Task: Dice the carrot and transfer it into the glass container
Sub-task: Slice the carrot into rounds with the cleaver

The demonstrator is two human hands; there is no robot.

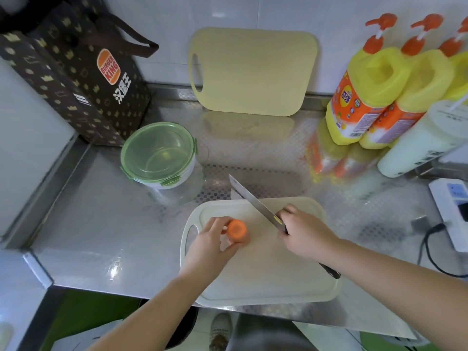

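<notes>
Steadying the carrot point(236, 230) for dicing at the bench point(101, 224).
The cutting board point(266, 274) lies at the bench's six o'clock, and the lidded glass container point(177, 183) stands at the board's ten o'clock. The right hand point(301, 231) has its grip closed round the knife point(253, 201), blade pointing to eleven. The left hand point(210, 244) pinches the carrot in its grip at the board's nine o'clock side. Stiff and round, it may roll, so hold its flanks.

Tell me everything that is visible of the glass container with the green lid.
The glass container is round, with a clear glass body and a translucent green lid that is on it, with clip tabs around the rim. It looks empty. It stands upright on the steel counter, left of and beyond the white cutting board, near a dark paper bag. Nothing else touches it.
</notes>
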